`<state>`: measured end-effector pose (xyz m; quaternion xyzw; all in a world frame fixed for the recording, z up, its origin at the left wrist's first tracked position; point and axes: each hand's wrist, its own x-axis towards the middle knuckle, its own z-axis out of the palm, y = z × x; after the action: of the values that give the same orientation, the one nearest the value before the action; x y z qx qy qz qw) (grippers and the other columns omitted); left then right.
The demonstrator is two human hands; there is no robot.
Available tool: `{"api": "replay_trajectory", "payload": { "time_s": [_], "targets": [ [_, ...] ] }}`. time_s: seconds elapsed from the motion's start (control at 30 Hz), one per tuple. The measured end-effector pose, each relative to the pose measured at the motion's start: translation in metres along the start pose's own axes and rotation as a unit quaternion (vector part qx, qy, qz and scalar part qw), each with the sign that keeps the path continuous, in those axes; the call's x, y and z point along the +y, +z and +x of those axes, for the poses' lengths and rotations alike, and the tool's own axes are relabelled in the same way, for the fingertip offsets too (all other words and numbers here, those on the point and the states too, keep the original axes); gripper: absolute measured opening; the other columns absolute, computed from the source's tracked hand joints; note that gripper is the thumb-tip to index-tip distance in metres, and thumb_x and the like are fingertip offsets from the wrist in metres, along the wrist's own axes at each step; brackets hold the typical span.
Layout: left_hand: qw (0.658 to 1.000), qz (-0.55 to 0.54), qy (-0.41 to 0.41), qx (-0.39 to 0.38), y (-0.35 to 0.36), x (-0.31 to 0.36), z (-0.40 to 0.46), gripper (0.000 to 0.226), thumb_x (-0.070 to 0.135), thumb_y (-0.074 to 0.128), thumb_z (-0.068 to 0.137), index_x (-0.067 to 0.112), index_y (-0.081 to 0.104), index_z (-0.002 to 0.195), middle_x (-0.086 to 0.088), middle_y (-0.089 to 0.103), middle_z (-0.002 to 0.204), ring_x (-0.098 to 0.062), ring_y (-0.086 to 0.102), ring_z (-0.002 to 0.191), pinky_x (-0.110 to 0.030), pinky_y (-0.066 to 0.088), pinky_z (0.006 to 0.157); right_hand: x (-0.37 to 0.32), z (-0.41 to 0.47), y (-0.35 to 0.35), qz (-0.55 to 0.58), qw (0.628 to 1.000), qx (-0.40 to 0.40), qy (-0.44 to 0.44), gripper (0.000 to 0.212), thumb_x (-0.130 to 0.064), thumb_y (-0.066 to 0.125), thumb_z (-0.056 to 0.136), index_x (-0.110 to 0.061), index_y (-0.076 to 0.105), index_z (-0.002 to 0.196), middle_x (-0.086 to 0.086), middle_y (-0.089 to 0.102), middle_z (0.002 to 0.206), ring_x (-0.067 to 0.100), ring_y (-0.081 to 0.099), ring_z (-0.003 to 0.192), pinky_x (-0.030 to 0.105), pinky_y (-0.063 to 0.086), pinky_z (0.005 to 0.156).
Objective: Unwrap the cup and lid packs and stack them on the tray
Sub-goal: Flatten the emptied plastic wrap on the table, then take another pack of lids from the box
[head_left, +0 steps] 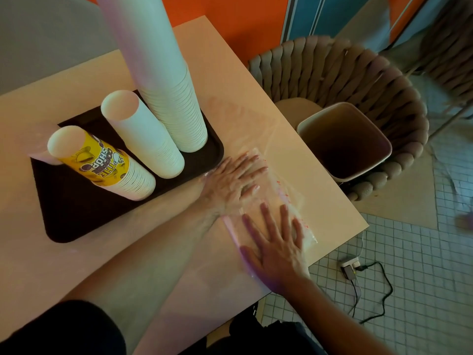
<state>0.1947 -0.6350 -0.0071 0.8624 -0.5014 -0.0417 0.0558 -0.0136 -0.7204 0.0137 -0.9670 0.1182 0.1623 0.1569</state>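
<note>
1. Right hand [277, 248], fingers splayed flat, presses the clear plastic wrapper [279, 198] onto the table [320, 175].
2. Left hand [231, 180], fingers straight, flattens the wrapper beside the brown tray [76, 213].
3. Tray holds three upside-down cup stacks [158, 80]; the nearest is the printed stack [102, 165].
4. Beyond the table edge: bin [344, 139], woven chair [332, 70].

- Left hand [231, 181]: palm down, fingers straight and spread, pointing away from the body; bare forearm stretched forward.
- Right hand [275, 248]: palm down, fingers splayed flat, just beside the left; forearm angled in from lower right.
</note>
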Motion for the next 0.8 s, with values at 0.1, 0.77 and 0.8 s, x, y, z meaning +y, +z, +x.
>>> {"api": "replay_trajectory", "payload": {
  "time_s": [0.1, 0.77, 0.8],
  "targets": [
    [1.0, 0.016, -0.002, -0.006, 0.003, 0.003, 0.001, 0.059, 0.054, 0.023, 0.102, 0.039, 0.018, 0.158, 0.01, 0.013, 0.167, -0.013, 0.011, 0.154, -0.038, 0.009, 0.123, 0.001, -0.002, -0.001, -0.016, 1.0, -0.013, -0.002, 0.065, -0.074, 0.013, 0.098, -0.055, -0.017, 0.152, -0.007, -0.034, 0.162, 0.034, -0.042, 0.144, 0.054, -0.024, 0.117],
    [0.969, -0.211, -0.132, -0.005, -0.063, 0.036, -0.077, 0.048, 0.021, 0.056, 0.098, 0.019, 0.05, 0.145, 0.0, 0.038, 0.157, -0.019, 0.034, 0.144, -0.042, 0.033, 0.116, -0.05, -0.005, -0.056, 0.012, 1.0, 0.004, -0.001, 0.061, -0.059, 0.042, 0.099, -0.037, 0.029, 0.155, 0.002, 0.01, 0.169, 0.037, 0.006, 0.155, 0.057, 0.012, 0.12],
    [0.959, -0.233, -0.162, 0.004, -0.068, 0.033, -0.093, 0.045, 0.02, 0.057, 0.097, 0.02, 0.053, 0.142, 0.0, 0.042, 0.154, -0.018, 0.039, 0.141, -0.041, 0.035, 0.114, -0.061, -0.005, -0.058, 0.011, 1.0, 0.013, -0.018, 0.059, -0.053, 0.048, 0.099, -0.033, 0.035, 0.153, 0.003, 0.018, 0.167, 0.037, 0.014, 0.153, 0.056, 0.018, 0.118]
  ]
}}
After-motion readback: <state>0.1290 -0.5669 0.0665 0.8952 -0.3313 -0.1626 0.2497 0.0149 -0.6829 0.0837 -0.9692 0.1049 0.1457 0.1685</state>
